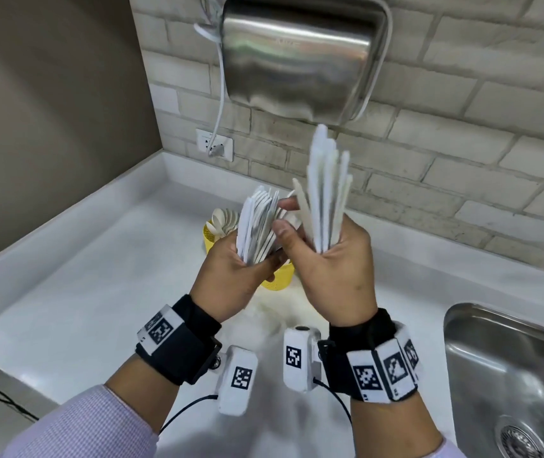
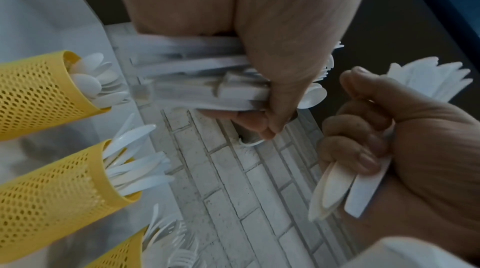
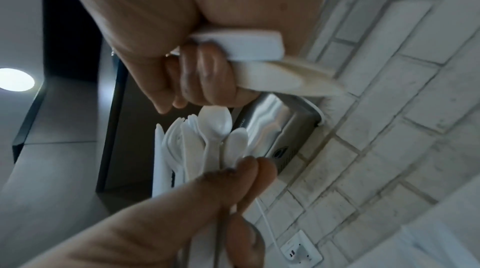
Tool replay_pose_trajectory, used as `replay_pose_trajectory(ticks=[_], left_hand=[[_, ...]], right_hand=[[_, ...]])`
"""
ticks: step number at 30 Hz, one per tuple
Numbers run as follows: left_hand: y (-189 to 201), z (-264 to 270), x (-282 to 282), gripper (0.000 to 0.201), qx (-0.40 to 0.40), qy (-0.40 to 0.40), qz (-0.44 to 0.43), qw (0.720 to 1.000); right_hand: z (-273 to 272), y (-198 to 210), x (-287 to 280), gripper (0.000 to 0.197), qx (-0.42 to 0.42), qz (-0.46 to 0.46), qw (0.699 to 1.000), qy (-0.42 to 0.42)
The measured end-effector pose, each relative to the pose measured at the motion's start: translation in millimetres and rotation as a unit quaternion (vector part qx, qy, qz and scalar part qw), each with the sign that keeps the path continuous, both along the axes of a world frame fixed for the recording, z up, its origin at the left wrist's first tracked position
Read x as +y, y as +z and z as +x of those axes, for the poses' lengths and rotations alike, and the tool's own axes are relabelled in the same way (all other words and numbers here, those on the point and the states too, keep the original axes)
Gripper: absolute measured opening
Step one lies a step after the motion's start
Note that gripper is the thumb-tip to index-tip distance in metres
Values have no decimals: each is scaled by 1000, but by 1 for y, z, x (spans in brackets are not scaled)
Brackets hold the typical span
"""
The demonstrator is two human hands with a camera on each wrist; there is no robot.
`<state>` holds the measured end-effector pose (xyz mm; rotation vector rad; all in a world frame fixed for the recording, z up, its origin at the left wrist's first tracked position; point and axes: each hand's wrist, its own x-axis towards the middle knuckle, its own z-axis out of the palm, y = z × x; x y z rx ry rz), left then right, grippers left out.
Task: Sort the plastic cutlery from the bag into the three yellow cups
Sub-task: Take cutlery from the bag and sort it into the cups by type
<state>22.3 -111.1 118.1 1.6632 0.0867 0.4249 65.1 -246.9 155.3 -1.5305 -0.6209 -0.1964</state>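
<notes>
My left hand (image 1: pixel 231 269) grips a mixed bundle of white plastic cutlery (image 1: pixel 257 223) upright over the counter; spoons and forks show in this bundle (image 3: pixel 207 137). My right hand (image 1: pixel 336 276), close beside it, holds a taller bunch of white knives (image 1: pixel 325 186), their ends sticking out under the fist (image 2: pixel 335 186). The right thumb and forefinger touch the top of the left bundle. Three yellow mesh cups stand behind: one with spoons (image 2: pixel 39 91), one with knives (image 2: pixel 59 186), one with forks (image 2: pixel 122 252). In the head view the hands hide most of the cups (image 1: pixel 213 234).
The white counter (image 1: pixel 98 276) runs into a corner at the left. A steel sink (image 1: pixel 512 375) lies at the right. On the brick wall hang a steel box (image 1: pixel 297 54) and a socket (image 1: pixel 214 145) with a white cord plugged in.
</notes>
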Motion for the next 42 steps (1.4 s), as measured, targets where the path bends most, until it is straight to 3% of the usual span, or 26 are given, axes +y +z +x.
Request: replay_pose_trajectory(ticks=[5, 10, 15, 21, 24, 33, 42], left_hand=[[-1, 0, 0, 18, 13, 29, 10, 999], [-1, -1, 1, 24, 25, 30, 31, 999], [-3, -2, -3, 12, 21, 59, 55, 996], [-7, 0, -4, 18, 14, 81, 83, 993], [-10, 1, -3, 31, 20, 89, 100, 991], [-20, 3, -4, 33, 26, 114, 186, 976], [-25, 4, 0, 41, 49, 131, 232, 962]], right_hand=[[8, -8, 1, 34, -94, -144, 983, -63], [8, -15, 6, 35, -151, -175, 969, -88], [4, -15, 13, 17, -93, -168, 973, -130], [6, -15, 17, 12, -36, -176, 975, -131], [8, -14, 18, 12, -6, -149, 981, -123], [11, -15, 16, 23, 80, -20, 978, -194], [17, -13, 12, 12, 60, -38, 983, -170]])
